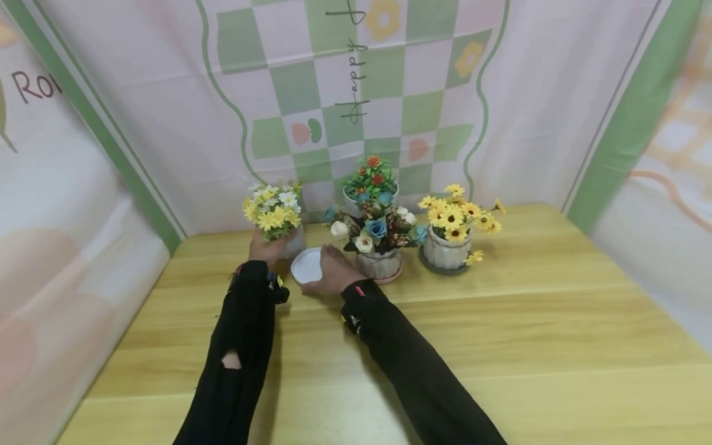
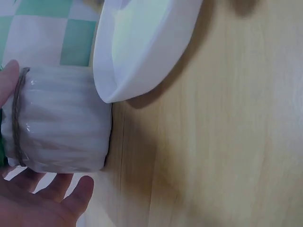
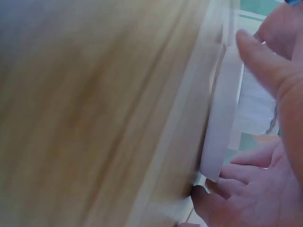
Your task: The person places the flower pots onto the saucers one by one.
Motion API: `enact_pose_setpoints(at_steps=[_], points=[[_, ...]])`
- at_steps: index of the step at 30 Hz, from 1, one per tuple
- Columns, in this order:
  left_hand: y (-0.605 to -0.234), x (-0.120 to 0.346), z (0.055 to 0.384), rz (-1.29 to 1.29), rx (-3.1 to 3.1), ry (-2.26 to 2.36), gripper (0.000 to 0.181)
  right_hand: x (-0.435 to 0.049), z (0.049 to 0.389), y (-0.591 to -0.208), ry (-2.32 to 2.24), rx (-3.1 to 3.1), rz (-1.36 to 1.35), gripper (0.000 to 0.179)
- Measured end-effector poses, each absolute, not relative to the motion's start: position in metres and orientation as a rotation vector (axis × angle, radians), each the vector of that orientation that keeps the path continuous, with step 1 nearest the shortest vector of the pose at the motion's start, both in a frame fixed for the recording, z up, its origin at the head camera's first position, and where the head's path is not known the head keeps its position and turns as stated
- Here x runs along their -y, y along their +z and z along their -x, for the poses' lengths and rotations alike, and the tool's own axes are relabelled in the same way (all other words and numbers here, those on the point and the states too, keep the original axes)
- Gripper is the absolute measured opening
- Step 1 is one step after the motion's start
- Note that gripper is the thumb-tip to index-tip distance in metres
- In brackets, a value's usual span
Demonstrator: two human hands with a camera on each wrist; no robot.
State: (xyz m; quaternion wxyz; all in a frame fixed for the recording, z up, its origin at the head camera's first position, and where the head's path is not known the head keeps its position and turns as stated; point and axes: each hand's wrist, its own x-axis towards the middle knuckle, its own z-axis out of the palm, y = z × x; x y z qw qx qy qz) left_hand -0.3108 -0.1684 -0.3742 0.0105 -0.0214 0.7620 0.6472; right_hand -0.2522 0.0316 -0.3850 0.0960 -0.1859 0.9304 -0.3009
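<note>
My left hand [image 1: 267, 248] holds a whitish ceramic flowerpot [image 1: 295, 245] of yellow and white artificial flowers [image 1: 272, 210] at the table's back left. In the left wrist view, the thumb lies on one side of the ribbed pot [image 2: 64, 123], near its twine band, with fingers on the other. Whether its base touches the table, I cannot tell. My right hand [image 1: 336, 272] grips a shallow white saucer [image 1: 306, 267] by its right side, just right of the pot. In the right wrist view, thumb and fingers span the saucer [image 3: 221, 118], tilted just off or on the tabletop.
Right of my right hand stands a pot of blue and cream roses [image 1: 378, 262] on a pinkish saucer. Behind it is a red-flowered plant [image 1: 372, 176]. A pot of yellow daisies [image 1: 447, 250] sits on a dark saucer farther right. A patterned curtain [image 1: 300, 86] hangs behind the wooden table [image 1: 500, 346].
</note>
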Motion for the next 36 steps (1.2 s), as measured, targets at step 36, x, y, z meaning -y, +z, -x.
enact_pose_setpoints(at_steps=[36], points=[[-0.3757,0.1645,0.3040,0.288,-2.799,1.607,0.088,-0.0257,0.2520,-0.3767,-0.767,-2.823,0.528,0.082]])
